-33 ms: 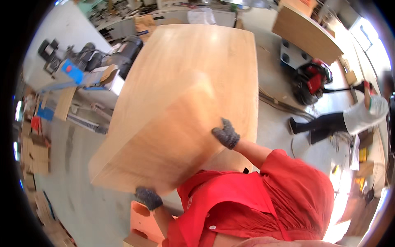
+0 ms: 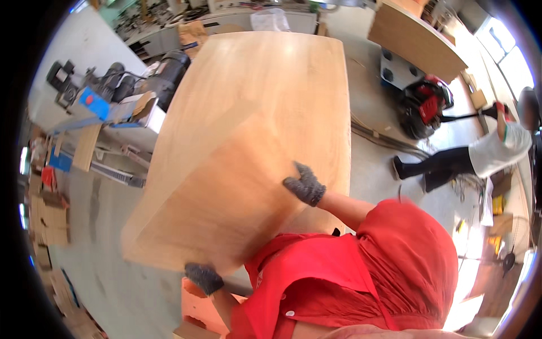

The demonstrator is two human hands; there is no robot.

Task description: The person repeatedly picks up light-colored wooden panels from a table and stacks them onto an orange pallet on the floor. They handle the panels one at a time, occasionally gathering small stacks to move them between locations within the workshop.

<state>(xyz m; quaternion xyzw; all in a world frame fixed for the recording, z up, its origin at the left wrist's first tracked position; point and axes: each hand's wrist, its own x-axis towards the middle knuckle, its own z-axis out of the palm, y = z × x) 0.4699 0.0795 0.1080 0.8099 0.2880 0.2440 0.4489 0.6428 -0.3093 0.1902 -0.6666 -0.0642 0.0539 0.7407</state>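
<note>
A light wood-grain board [image 2: 220,195], blurred by motion, is held tilted in front of my body. Below and beyond it lies a large wood-grain panel [image 2: 271,68] with curved-looking edges. My left hand [image 2: 204,278], in a dark grey glove, grips the board's near lower edge; some of its fingers are hidden. At the board's right edge my right hand [image 2: 305,183], gloved alike, holds on with thumb and fingers apart around the edge. Part of the large panel is covered by the held board.
An orange crate-like piece [image 2: 197,308] sits on the floor by my left arm. Machinery with a dark motor [image 2: 169,73] stands at the left. At the right, another person [image 2: 497,152] holds the handle of a red and black pallet truck [image 2: 426,107], near a stack of panels [image 2: 415,39].
The held board's far corner appears slightly lower and further left. The whole view has shifted a little; both hands keep their places on the board.
</note>
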